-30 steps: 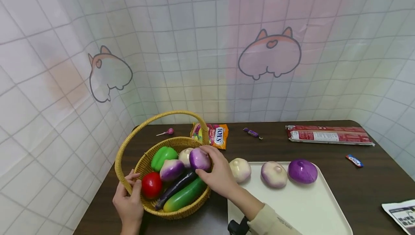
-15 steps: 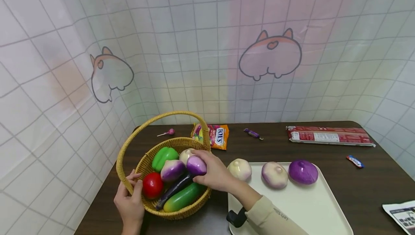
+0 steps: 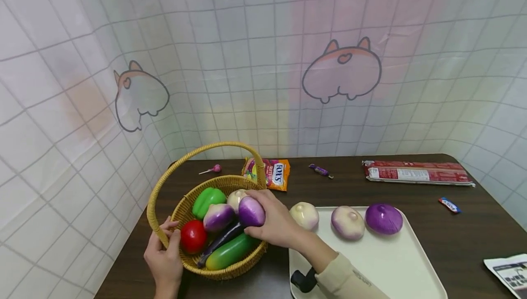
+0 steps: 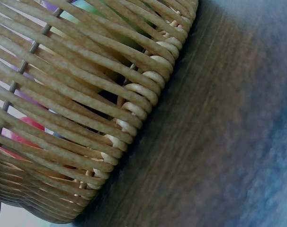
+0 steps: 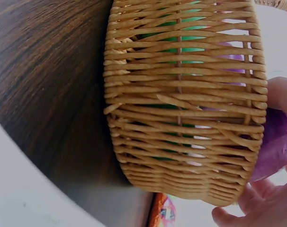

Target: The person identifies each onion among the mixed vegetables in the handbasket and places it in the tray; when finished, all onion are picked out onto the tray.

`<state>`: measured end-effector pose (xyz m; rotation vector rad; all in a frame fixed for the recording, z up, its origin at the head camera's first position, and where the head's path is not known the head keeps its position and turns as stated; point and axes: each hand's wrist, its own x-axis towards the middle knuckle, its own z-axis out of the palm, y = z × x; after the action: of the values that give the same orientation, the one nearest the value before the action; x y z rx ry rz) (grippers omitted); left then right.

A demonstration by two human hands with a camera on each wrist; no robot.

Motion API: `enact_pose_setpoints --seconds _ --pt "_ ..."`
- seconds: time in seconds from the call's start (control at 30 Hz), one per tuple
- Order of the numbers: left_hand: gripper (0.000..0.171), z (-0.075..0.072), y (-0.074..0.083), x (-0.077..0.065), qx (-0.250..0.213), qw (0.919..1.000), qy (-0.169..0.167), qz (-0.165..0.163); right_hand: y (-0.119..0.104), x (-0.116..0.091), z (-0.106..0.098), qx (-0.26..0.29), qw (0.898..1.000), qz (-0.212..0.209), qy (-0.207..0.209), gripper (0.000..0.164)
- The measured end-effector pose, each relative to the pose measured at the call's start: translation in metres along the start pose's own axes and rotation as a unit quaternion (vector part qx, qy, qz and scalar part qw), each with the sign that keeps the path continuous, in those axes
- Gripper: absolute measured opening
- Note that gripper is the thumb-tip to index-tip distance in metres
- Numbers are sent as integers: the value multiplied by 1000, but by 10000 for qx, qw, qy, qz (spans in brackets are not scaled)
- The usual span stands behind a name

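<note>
A yellow wicker basket [image 3: 230,272] with a tall handle holds toy vegetables. Inside lie a green bell pepper [image 3: 208,202], a red tomato [image 3: 193,236], a dark eggplant [image 3: 220,244], a green-yellow cucumber [image 3: 232,251], a purple-and-white turnip [image 3: 218,217] and a whitish one [image 3: 236,198]. My left hand [image 3: 164,255] grips the basket's left rim by the handle's foot. At the right side of the basket, my right hand [image 3: 273,221] holds a shiny purple turnip [image 3: 251,211] between thumb and fingers. The right wrist view shows that purple turnip [image 5: 276,146] at the rim.
A white tray [image 3: 370,267] right of the basket bears a whitish turnip [image 3: 304,215], a pale purple one [image 3: 347,223] and a deep purple one [image 3: 384,219]. Behind lie a lollipop [image 3: 216,168], a candy bag [image 3: 277,175], a wrapped candy [image 3: 320,170] and a long red packet [image 3: 417,172].
My right hand has shifted slightly left and down with the purple turnip, its fingers now further round it. My left hand stays on the basket rim.
</note>
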<state>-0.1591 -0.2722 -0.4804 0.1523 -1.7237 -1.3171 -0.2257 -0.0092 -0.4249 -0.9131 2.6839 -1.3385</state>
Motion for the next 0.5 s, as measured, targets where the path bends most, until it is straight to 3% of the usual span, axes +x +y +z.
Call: enact_pose_setpoints --seconds 0.27,0.5 --pt "16 -1 0 0 61 10000 11 -10 -2 -9 -7 292 9977 -89 600 79" --pt "15 0 0 0 66 10000 17 9 -1 -25 -5 938 9882 -7 1210 79"
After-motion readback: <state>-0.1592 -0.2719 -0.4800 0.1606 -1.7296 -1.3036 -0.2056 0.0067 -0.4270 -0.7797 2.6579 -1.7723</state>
